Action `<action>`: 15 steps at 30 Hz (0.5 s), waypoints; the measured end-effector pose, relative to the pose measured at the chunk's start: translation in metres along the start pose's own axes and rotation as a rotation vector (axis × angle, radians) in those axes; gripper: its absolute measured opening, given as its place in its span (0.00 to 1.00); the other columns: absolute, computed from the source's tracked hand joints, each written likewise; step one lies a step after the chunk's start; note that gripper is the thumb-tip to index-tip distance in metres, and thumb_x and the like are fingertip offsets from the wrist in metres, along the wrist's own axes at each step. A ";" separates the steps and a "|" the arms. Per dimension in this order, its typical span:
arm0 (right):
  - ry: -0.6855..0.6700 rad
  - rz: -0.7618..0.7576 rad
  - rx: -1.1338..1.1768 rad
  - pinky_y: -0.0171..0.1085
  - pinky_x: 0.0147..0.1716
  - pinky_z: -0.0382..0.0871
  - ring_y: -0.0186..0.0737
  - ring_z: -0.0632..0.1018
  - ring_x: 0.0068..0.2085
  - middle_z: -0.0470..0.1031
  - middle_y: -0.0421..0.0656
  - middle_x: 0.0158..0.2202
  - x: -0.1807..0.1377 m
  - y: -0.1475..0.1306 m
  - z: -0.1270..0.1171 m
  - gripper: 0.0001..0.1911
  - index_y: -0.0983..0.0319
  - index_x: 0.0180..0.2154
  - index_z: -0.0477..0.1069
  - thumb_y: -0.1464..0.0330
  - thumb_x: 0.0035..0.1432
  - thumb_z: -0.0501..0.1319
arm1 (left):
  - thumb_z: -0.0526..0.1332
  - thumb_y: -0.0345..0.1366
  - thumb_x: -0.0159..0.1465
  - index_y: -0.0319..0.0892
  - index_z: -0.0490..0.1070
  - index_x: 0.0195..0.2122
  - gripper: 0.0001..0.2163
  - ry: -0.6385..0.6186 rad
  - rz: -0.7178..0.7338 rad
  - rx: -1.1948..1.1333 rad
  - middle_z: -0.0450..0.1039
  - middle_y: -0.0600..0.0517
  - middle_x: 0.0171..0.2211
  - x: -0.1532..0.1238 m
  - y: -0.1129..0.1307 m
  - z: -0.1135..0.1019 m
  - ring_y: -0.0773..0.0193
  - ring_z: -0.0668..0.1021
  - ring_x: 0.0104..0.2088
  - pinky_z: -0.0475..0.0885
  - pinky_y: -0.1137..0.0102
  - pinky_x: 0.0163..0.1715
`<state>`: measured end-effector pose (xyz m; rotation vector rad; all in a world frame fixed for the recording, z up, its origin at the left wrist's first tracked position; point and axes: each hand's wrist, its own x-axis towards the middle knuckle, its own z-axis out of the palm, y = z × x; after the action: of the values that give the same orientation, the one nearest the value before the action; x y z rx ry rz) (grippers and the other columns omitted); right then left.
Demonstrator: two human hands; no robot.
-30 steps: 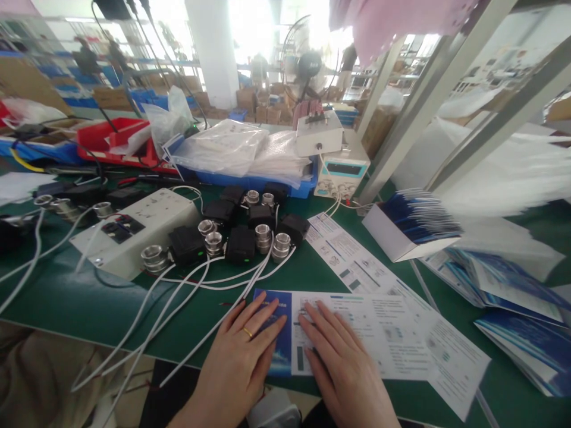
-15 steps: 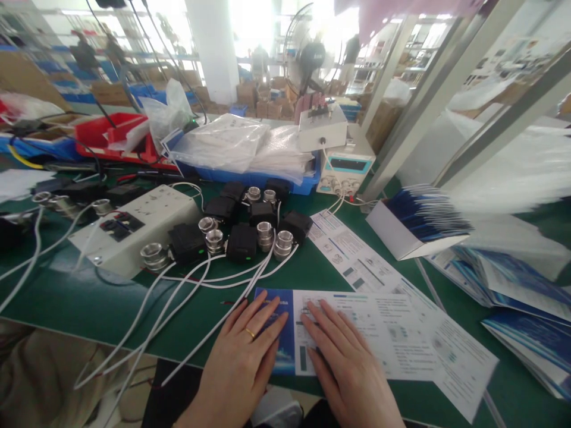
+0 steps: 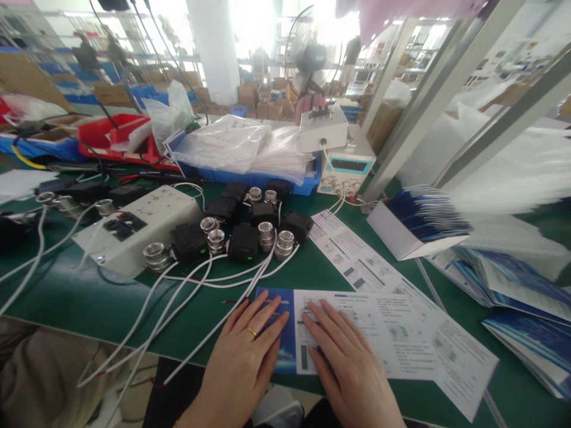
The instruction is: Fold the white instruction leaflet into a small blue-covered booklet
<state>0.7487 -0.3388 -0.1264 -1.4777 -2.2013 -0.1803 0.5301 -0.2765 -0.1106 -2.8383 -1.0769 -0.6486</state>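
Observation:
An unfolded leaflet (image 3: 392,333) with a blue left panel lies flat near the front edge of the green table. My left hand (image 3: 245,351) rests on its blue panel, fingers stretched out, a ring on one finger. On the printed white part lies my right hand (image 3: 350,362), also flat with the fingers extended. Neither hand grips anything. A second printed sheet (image 3: 357,252) runs diagonally partly beneath the leaflet. Behind my left hand stand several motorised valves with black housings (image 3: 243,242) and silver threaded metal bodies (image 3: 284,244); their white cables (image 3: 214,333) trail toward the front edge.
At right, a white box (image 3: 397,238) holds a tight row of folded leaflets, with more folded leaflets (image 3: 530,351) beside it. A grey switch box (image 3: 138,232) sits left. Farther back are a blue tray (image 3: 267,181) of plastic bags, a power supply (image 3: 345,169) and red bins (image 3: 116,137).
The view has shifted very slightly. Both hands stay flat on the leaflet, and nothing else has visibly moved.

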 end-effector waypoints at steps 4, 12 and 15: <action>0.000 -0.003 -0.005 0.52 0.59 0.74 0.50 0.67 0.66 0.64 0.45 0.67 0.000 0.000 0.001 0.22 0.65 0.63 0.67 0.75 0.71 0.50 | 0.54 0.30 0.69 0.45 0.72 0.60 0.19 0.005 -0.004 -0.023 0.73 0.49 0.62 0.000 0.000 0.000 0.51 0.74 0.63 0.78 0.48 0.56; 0.068 -0.008 0.078 0.48 0.57 0.76 0.49 0.72 0.62 0.72 0.49 0.61 0.005 -0.006 -0.003 0.19 0.65 0.57 0.72 0.76 0.70 0.52 | 0.54 0.29 0.69 0.45 0.72 0.60 0.19 0.003 -0.017 -0.040 0.73 0.48 0.61 0.000 0.001 0.002 0.52 0.73 0.64 0.75 0.50 0.59; 0.067 -0.037 0.162 0.46 0.56 0.77 0.47 0.76 0.59 0.77 0.49 0.55 0.009 -0.011 -0.003 0.20 0.64 0.54 0.75 0.78 0.67 0.52 | 0.53 0.29 0.69 0.44 0.72 0.59 0.20 0.011 -0.017 -0.041 0.74 0.48 0.60 0.000 0.001 0.002 0.51 0.74 0.63 0.77 0.48 0.57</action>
<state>0.7372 -0.3365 -0.1176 -1.3257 -2.1372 -0.0607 0.5309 -0.2768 -0.1121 -2.8592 -1.1002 -0.6951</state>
